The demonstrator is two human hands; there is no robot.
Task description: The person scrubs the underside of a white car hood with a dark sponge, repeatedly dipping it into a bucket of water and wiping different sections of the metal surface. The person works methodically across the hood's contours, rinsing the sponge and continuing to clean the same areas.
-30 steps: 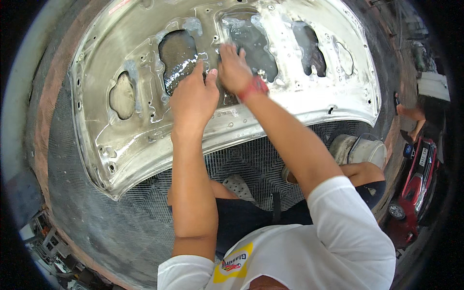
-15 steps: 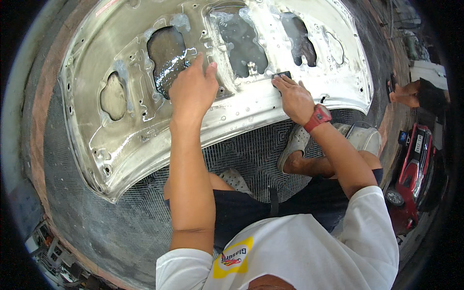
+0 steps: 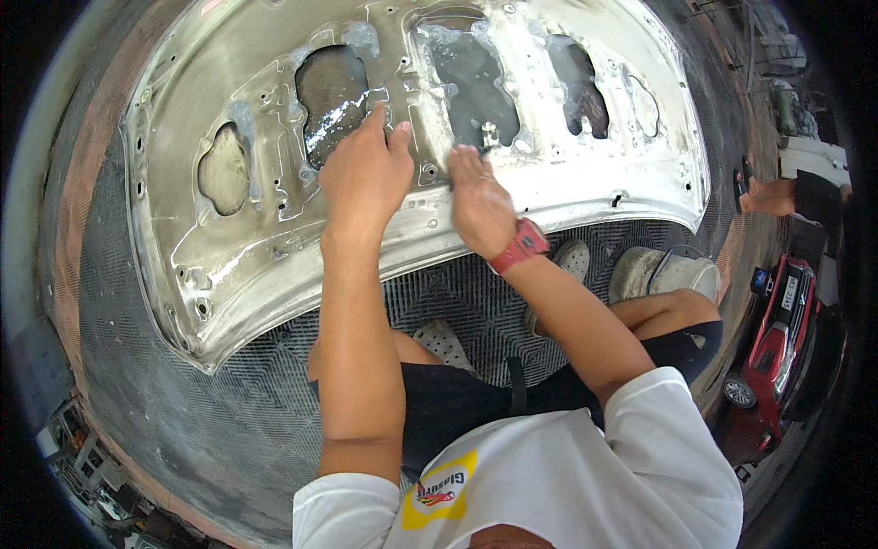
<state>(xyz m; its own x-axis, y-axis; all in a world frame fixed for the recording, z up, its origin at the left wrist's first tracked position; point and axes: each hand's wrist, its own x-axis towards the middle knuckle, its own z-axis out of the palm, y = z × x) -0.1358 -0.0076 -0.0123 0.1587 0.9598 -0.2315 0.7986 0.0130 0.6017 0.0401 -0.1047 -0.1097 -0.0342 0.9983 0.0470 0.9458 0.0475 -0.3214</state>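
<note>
Hood point(image 3: 590, 183) appears partway worked, whiter right, duller left; near its middle, left hand point(image 3: 366, 176) spreads, right hand point(image 3: 483, 209) lies flat, grip undeterminable.

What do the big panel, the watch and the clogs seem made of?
Panel: probably bare sheet metal, silvery, by its shine and pressed ridges. Watch: matte red, likely plastic or rubber, by its even colour. Clogs: perhaps molded foam, matte, by their holes.
</note>
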